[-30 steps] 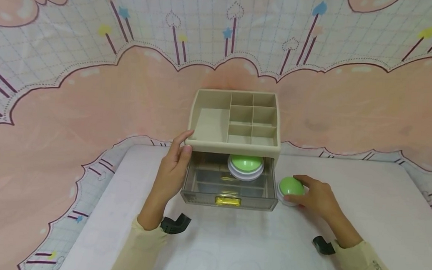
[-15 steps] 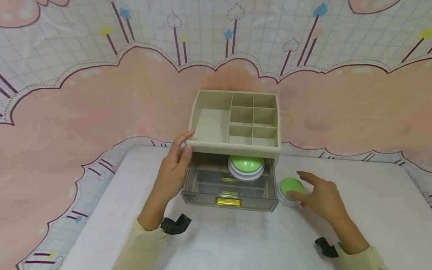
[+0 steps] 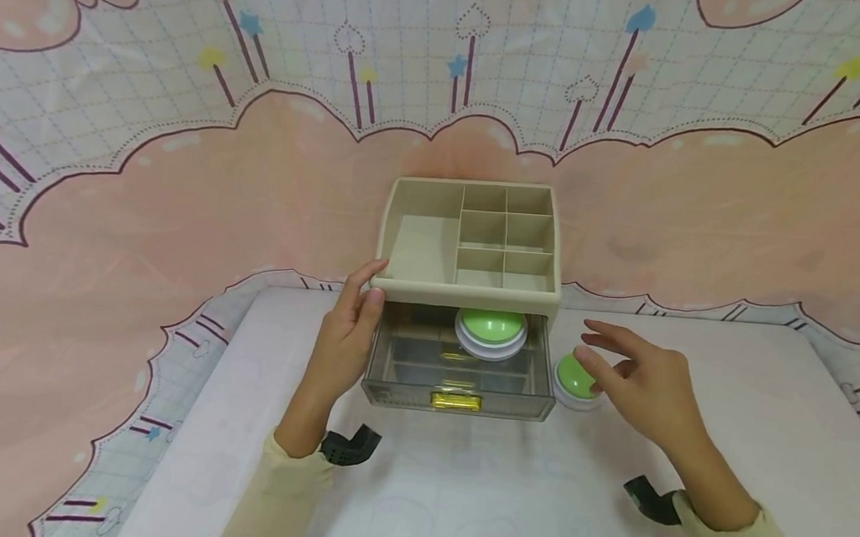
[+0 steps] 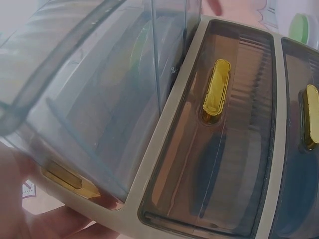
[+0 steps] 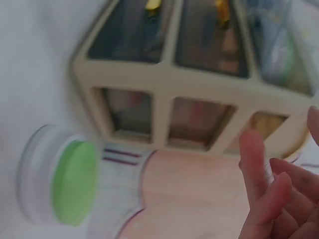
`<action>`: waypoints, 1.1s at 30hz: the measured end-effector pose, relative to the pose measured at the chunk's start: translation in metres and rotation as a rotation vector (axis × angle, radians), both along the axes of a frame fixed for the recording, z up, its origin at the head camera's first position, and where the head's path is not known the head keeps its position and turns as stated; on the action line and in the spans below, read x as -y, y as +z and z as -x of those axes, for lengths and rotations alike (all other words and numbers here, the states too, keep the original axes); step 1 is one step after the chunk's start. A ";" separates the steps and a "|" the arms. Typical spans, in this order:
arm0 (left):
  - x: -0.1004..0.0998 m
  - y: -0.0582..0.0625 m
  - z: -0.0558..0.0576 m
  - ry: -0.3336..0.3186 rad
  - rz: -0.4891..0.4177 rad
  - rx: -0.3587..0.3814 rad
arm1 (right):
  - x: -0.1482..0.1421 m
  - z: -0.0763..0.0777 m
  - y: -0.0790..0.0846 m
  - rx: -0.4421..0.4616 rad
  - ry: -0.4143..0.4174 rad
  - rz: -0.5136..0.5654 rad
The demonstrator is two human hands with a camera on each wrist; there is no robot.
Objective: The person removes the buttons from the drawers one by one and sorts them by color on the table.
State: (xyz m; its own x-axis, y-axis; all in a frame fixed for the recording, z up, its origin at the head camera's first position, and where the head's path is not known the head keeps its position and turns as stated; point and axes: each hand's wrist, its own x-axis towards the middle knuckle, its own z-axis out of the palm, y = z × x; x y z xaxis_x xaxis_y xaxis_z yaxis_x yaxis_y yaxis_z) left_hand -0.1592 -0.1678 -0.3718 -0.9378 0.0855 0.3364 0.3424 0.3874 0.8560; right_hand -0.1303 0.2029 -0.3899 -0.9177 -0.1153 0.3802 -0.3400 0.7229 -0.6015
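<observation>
A beige desk organizer (image 3: pixel 466 292) has its clear top drawer (image 3: pixel 391 395) pulled out. Inside that drawer, toward the right, sits a round white push button (image 3: pixel 492 327) with a green dome. My left hand (image 3: pixel 346 337) grips the organizer's left side at the top, index finger on the rim and thumb at the front edge. A matching green push button (image 3: pixel 574 378) stands on the table just right of the drawer. Over its right side hovers my right hand (image 3: pixel 649 392), fingers spread and holding nothing; the right wrist view shows that button (image 5: pixel 75 184) apart from the fingers.
Two lower drawers with gold handles (image 4: pixel 217 87) are closed under the open one. The organizer's top tray has several small compartments (image 3: pixel 482 229). A patterned cloth (image 3: pixel 703 221) hangs behind the white table (image 3: pixel 415 484).
My right hand has let go of the push button on the table, opened its fingers and risen off it. The left hand, drawer and button inside it stay where they were.
</observation>
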 end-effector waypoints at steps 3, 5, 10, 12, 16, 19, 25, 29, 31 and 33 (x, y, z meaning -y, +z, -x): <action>0.000 0.000 0.000 -0.002 0.001 0.001 | 0.005 -0.006 0.010 -0.081 0.007 0.005; 0.001 0.000 0.000 -0.003 0.000 -0.003 | 0.010 -0.010 0.017 -0.126 0.010 0.010; 0.000 0.000 -0.001 -0.005 -0.007 -0.001 | 0.024 -0.022 0.035 -0.219 0.010 0.031; 0.000 0.000 -0.001 -0.004 -0.008 0.001 | 0.030 -0.025 0.041 -0.270 0.033 0.045; 0.000 0.000 -0.001 -0.006 -0.008 -0.002 | 0.042 -0.028 0.050 -0.346 0.087 0.044; 0.000 0.000 0.000 -0.009 -0.009 -0.003 | 0.052 -0.028 0.053 -0.358 0.122 0.006; 0.001 -0.003 0.002 -0.010 -0.011 -0.008 | 0.068 -0.024 0.056 -0.375 0.189 -0.155; 0.001 -0.003 0.002 -0.008 -0.012 -0.019 | 0.074 -0.020 0.058 -0.392 0.198 -0.258; 0.001 -0.002 0.002 -0.006 -0.011 -0.023 | 0.076 -0.018 0.060 -0.371 0.201 -0.294; 0.000 -0.001 0.001 -0.006 -0.012 -0.024 | 0.078 -0.017 0.061 -0.323 0.197 -0.322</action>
State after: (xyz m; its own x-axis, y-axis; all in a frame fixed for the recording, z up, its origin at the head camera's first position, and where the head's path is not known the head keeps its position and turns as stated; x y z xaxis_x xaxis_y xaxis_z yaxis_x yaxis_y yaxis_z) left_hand -0.1604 -0.1680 -0.3730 -0.9290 0.0865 0.3600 0.3651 0.3753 0.8520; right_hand -0.1138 0.1253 -0.3285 -0.7074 -0.4335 0.5582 -0.6214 0.7577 -0.1991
